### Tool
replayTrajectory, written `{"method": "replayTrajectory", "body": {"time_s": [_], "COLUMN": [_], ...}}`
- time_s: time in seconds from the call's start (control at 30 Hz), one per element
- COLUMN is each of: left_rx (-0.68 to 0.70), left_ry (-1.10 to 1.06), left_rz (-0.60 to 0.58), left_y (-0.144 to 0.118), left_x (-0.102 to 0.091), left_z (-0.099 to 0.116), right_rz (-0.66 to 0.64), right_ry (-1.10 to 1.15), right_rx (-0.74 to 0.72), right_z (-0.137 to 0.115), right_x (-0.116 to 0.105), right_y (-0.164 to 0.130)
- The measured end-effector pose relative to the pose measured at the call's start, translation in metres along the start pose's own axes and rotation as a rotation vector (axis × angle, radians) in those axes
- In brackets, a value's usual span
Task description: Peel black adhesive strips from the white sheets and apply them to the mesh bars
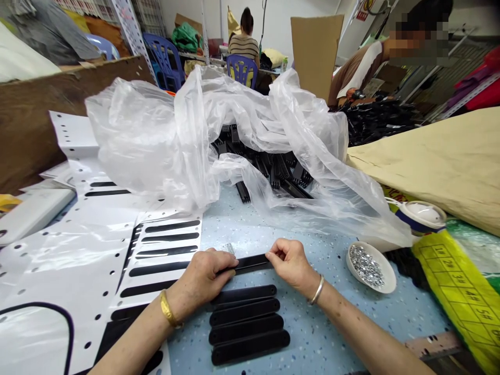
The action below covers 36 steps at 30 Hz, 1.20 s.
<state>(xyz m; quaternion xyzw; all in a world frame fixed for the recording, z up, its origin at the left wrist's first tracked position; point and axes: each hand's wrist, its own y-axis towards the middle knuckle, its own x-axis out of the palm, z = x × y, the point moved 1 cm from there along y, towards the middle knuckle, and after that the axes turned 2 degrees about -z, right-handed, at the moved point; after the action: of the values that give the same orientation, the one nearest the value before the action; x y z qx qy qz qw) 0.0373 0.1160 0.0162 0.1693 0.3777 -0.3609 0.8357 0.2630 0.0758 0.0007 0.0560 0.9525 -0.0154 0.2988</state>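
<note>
Nearest, four flat black rounded plastic strips (248, 324) lie in a stack-like row on the blue speckled table (312, 333). Just beyond, the left hand (205, 278) and right hand (289, 263) pinch the ends of another black strip (252, 262); a small silvery piece at the left fingertips is hard to make out. Right, a white dish of silver studs (370, 266). Farther, a crumpled clear plastic bag (175, 140) half hides a pile of black combs (273, 166).

I see both forearms reaching in from below — left hand (205, 273) curled, knuckles up; right hand (289, 262) pinched shut, fingertips facing left.
</note>
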Motion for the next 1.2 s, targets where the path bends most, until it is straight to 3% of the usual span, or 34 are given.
{"method": "replayTrajectory", "body": {"time_s": [0.37,0.83,1.0,1.2], "left_rx": [-0.016,0.009,-0.011,-0.049], "left_ry": [-0.026,-0.030,-0.050,-0.061], "left_rz": [0.012,-0.007,-0.023,-0.017], "left_y": [-0.002,0.001,0.002,0.002], "left_x": [0.003,0.000,-0.001,-0.001], "left_z": [-0.003,0.000,0.000,0.002], "right_rz": [0.040,0.053,0.006,-0.083], "right_ry": [-0.106,0.022,0.104,0.056], "right_rx": [-0.128,-0.007,-0.010,-0.118], "right_z": [-0.005,0.011,0.019,0.009], "right_x": [-0.003,-0.002,-0.008,-0.005], "right_y": [-0.006,-0.002,0.000,-0.003]}}
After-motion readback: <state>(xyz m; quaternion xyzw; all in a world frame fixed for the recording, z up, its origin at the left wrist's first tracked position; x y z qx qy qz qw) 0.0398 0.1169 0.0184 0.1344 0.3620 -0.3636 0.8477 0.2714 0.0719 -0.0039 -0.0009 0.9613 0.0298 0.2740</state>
